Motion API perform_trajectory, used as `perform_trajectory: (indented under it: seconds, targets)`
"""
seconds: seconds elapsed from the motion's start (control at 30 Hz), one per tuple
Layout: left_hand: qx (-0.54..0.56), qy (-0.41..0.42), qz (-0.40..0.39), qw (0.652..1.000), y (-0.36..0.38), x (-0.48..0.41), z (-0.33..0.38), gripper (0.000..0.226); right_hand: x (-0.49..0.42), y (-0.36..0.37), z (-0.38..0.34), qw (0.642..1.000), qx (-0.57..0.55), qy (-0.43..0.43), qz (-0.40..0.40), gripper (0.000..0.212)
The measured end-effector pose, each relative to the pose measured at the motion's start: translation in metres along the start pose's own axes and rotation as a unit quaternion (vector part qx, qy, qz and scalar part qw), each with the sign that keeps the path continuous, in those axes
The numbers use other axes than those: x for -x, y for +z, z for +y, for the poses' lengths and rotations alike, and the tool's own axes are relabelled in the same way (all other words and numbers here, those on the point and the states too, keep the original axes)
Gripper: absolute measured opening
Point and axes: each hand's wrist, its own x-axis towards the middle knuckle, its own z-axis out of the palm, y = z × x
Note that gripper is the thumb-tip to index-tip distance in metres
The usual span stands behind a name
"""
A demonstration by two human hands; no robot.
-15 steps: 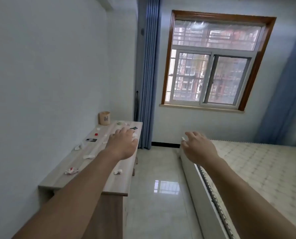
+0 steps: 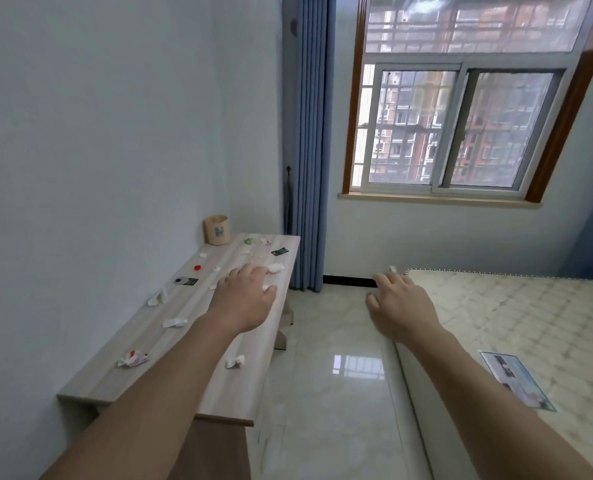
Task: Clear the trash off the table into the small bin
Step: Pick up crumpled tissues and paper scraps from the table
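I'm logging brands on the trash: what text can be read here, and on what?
None can be read.
Small tan cylindrical bin: blue mark, too blurred.
Black wrappers on the light wooden table: print too small.
Photo sheet on the patterned mattress: blurred.

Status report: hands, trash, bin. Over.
Left hand open over the table. Right hand off the table, grip unclear. Paper scraps strewn on top; small bin at far end. Path clear.

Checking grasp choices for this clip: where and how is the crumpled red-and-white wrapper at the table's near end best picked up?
Probably pinch the red-and-white wrapper by its raised middle folds, from above, with the nearer left hand. It lies crumpled and low on the table, so its sides offer little purchase.
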Motion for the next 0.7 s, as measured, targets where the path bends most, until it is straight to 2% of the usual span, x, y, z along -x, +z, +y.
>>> perform_trajectory:
  seconds: [0.07, 0.17, 0.3, 0.53, 0.7]
  targets:
    - [-0.006, -0.015, -0.01, 1.0, 0.016, -0.023, 0.009, 0.048, -0.027, 0.015, 0.018, 1.0, -0.003, -0.015, 0.0, 0.055]
    - [-0.005, -0.043, -0.013, 0.999, 0.038, -0.058, 0.022, 0.049, -0.071, 0.033, 0.04, 0.999, -0.013, -0.044, -0.008, 0.041]
    - [0.005, -0.086, 0.0, 0.996, 0.053, -0.089, 0.027, 0.049, -0.125, 0.051, 0.052, 0.994, -0.042, -0.098, -0.03, 0.037]
    - [-0.019, -0.146, 0.029, 0.989, 0.074, -0.116, -0.007, 0.045, -0.199, 0.083, 0.02, 0.973, -0.094, -0.199, -0.066, 0.043]
    - [-0.011, -0.204, 0.036, 0.978, 0.109, -0.136, -0.058, 0.047, -0.246, 0.126, -0.015, 0.963, -0.1, -0.235, -0.09, 0.048]
